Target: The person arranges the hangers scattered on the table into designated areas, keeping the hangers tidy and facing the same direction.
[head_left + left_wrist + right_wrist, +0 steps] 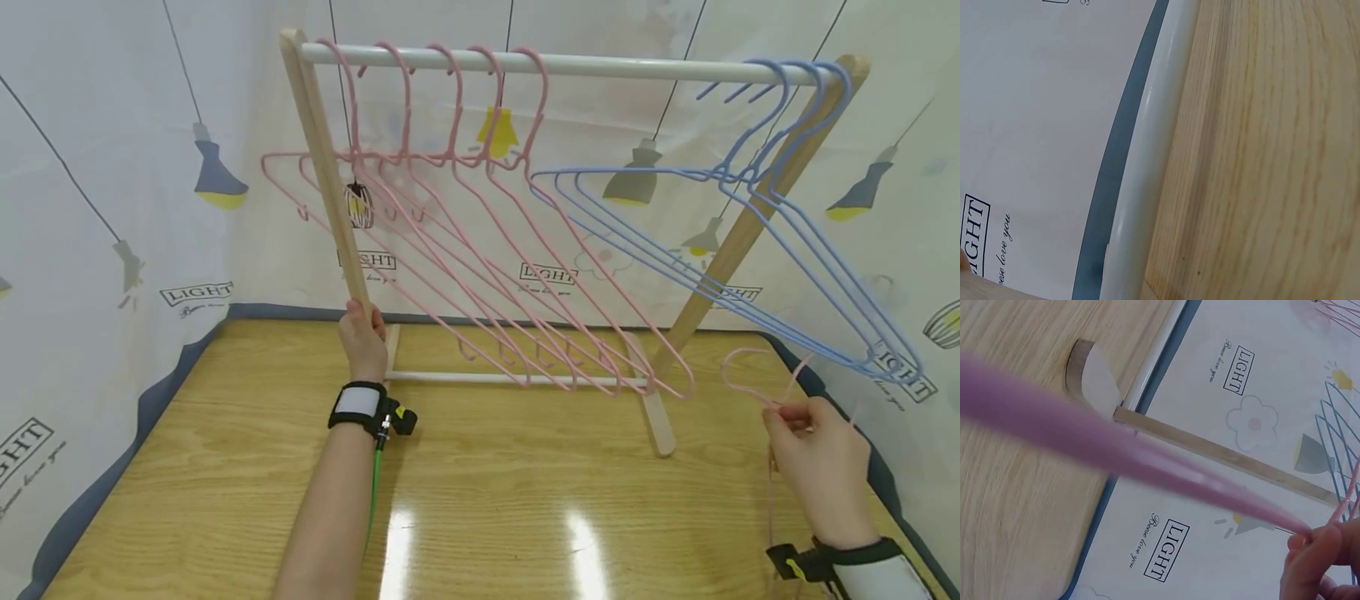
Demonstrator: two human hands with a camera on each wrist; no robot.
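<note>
A garment rack stands on the table, with several pink hangers hooked along the left and middle of its white top rail. Three blue hangers hang at the rail's right end. Low on the rack's left wooden upright, my left hand grips the wood. My right hand, off to the right of the rack, pinches another pink hanger near the base of its hook. That hanger's hook points up and away from me; its lower part is cut off in the head view.
A white lower bar joins the rack's feet, and the right foot sticks out toward me. The right upright leans behind the blue hangers. Lamp-patterned cloth covers the walls around the wooden table.
</note>
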